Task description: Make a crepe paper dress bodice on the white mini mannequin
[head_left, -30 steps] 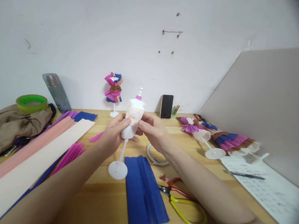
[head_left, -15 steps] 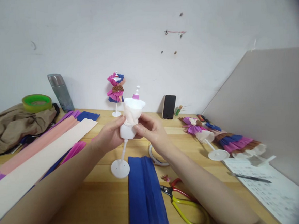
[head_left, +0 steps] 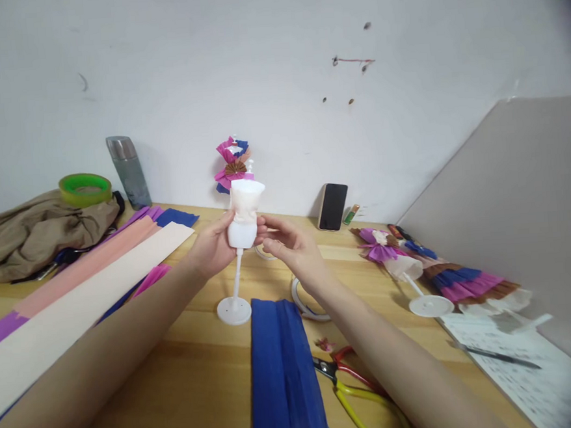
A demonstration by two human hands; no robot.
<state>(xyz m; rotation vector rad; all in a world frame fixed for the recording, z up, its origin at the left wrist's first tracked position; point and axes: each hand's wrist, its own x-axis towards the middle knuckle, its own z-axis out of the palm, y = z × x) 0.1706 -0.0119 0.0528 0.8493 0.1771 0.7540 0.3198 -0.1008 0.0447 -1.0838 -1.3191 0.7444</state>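
A small white dress-form mannequin [head_left: 243,235] on a thin stand with a round base is gripped at its hip by my left hand [head_left: 212,247]. Pale crepe paper [head_left: 246,204] wraps its torso, flaring at the top. On the other side is my right hand [head_left: 295,244], its thumb off the form and its fingers apart; the fingertips are at the form's edge, and I cannot tell whether they touch it. Just in front lies a folded strip of blue crepe paper [head_left: 284,370]. Scissors [head_left: 349,382] with red and yellow handles lie partly under my right forearm.
Tape rolls [head_left: 304,304] lie beyond the blue paper. Long crepe strips [head_left: 110,298], brown cloth and a bottle [head_left: 130,173] are on the left. A dressed mannequin [head_left: 233,159] stands by the wall. A phone [head_left: 332,207], lying dressed mannequins [head_left: 406,267] and a pen [head_left: 501,357] are rightward.
My right thumb has come off the mannequin and the right fingers have loosened. The mannequin has turned slightly in my left hand. The camera view has shifted a little to the left.
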